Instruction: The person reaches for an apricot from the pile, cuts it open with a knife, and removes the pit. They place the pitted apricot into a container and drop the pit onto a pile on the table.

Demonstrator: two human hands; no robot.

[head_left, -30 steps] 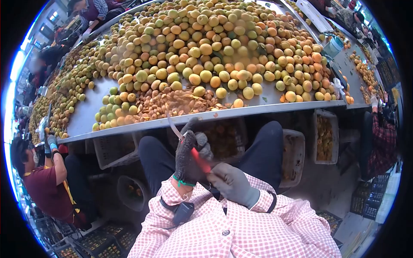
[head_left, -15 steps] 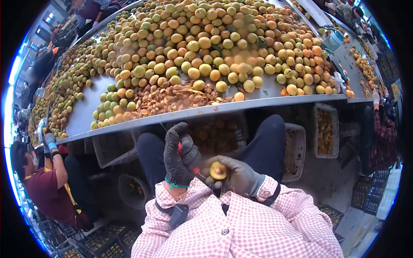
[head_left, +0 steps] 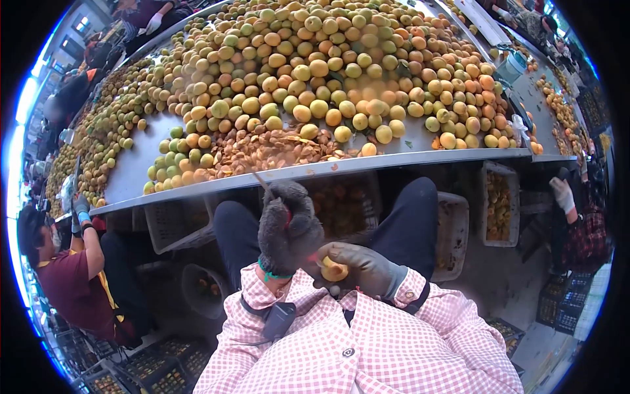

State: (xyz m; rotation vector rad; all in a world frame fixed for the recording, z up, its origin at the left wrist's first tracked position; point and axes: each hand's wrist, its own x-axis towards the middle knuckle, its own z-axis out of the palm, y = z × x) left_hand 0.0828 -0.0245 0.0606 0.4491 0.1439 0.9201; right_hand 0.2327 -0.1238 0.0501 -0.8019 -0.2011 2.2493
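Grey L grip (head_left: 287,231) clenching knife (head_left: 264,185), R (head_left: 369,268) cupping fruit (head_left: 335,270)

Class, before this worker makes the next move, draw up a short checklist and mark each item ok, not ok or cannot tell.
1. Knife held: ok, in the left hand.
2. Blade directed away from the right hand: ok, it points towards the table.
3. Fruit held: ok, in the right hand.
4. Right hand free: not ok, the fruit occupies it.
5. Stone removed: cannot tell, the view is too small.
6. More fruit nearby: ok, a large heap lies ahead.
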